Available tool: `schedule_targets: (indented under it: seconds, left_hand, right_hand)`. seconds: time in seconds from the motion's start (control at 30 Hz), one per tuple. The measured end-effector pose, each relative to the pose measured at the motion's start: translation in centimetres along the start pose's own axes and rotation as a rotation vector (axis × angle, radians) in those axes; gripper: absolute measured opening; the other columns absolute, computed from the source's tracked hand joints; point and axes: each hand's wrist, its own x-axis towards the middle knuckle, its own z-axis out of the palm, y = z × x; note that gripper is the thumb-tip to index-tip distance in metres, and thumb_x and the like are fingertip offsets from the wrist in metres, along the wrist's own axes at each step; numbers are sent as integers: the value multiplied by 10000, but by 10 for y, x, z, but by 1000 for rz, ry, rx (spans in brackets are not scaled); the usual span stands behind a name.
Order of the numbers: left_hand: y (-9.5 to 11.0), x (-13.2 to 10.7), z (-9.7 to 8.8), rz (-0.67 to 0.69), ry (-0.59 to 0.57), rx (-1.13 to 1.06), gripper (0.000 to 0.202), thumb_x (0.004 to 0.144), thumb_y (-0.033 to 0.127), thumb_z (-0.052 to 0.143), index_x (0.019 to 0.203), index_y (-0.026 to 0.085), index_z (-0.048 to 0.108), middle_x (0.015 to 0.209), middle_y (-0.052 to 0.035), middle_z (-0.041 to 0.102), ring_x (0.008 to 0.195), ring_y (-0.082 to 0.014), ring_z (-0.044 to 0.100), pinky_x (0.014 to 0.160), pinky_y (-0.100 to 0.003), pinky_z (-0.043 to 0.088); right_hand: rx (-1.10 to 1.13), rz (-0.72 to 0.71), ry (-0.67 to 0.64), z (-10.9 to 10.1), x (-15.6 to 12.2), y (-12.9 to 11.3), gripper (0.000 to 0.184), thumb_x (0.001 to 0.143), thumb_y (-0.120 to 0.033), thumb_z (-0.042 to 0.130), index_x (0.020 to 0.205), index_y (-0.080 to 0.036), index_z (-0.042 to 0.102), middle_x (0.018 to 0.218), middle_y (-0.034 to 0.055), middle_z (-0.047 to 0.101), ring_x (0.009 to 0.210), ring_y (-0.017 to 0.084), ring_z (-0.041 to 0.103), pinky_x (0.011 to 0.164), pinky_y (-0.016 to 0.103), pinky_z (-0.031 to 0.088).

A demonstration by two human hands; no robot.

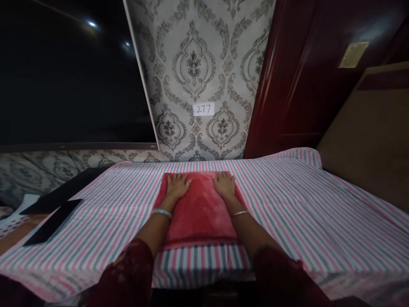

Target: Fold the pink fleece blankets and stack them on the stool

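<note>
- On a bed covered by a sheet of pink, grey and white stripes [319, 221], a plush red cushion [200, 213] lies flat in the middle of the near part, squared to the view.
- The left hand [178, 186] rests palm down on the cushion's far left corner area, and its fingers [175, 178] lie flat, close together with slight gaps, the tips reaching the far edge.
- The right hand [224, 185] rests palm down on the far right area of the cushion, and its fingers [222, 177] lie the same way; neither hand pinches anything.
- A silver bangle [162, 213] circles the left wrist, and a thinner silver bangle [240, 214] circles the right.
- Dark red patterned sleeves [128, 273] cover both forearms near the elbows.
- Two flat black sheets [53, 221] lie on the sheet's left side, apart from the cushion.
- Beyond the bed stands a wall of grey damask wallpaper [194, 64] carrying a white label reading 277 [203, 109].
- A dark glossy panel [70, 72] fills the upper left, a dark red door [287, 76] the upper right, and a tan board [367, 136] leans beside the bed on the right.
</note>
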Motion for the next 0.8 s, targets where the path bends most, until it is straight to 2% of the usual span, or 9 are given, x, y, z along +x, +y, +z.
schedule_targets:
  seconds: [0.1, 0.2, 0.3, 0.43, 0.8]
  left_hand:
    - [5, -6, -17, 5, -23, -24, 565, 1006, 456, 289, 1464, 170, 456, 1508, -160, 480, 1427, -315, 385, 1186, -614, 203]
    - [17, -31, -27, 88, 5, -42, 573, 1006, 465, 294, 1496, 192, 412, 1572, -129, 402, 1481, -294, 298, 1214, -597, 130]
    - [31, -68, -18, 222, -31, -60, 615, 986, 527, 348, 1533, 245, 358, 1634, -83, 284, 1517, -311, 206, 1213, -629, 97]
    - [41, -99, 2, 211, -82, -50, 623, 988, 525, 349, 1556, 273, 311, 1656, -73, 204, 1531, -330, 141, 1186, -684, 116]
    - [39, -99, 17, 220, -53, -61, 612, 993, 541, 314, 1551, 292, 327, 1658, -62, 203, 1535, -319, 128, 1193, -670, 102]
  right_hand:
    - [-17, -5, -72, -17, -8, -5, 506, 1032, -407, 302, 1453, -209, 501, 1523, 123, 457, 1418, 287, 335, 1136, 487, 243]
    - [-16, -113, -89, -27, -30, -9, 520, 1031, -445, 308, 1498, -265, 450, 1609, 97, 335, 1482, 317, 239, 1158, 556, 187]
    - [-6, -249, -98, -23, -60, -9, 526, 1017, -473, 360, 1517, -319, 415, 1637, 63, 281, 1501, 336, 197, 1165, 610, 141]
    - [-10, -268, -122, -7, -88, -6, 546, 1010, -474, 381, 1537, -333, 375, 1637, 50, 280, 1506, 334, 186, 1168, 623, 142]
    - [-45, -255, -72, 6, -91, -3, 526, 1011, -459, 383, 1520, -329, 409, 1627, 45, 306, 1509, 313, 194, 1173, 616, 148]
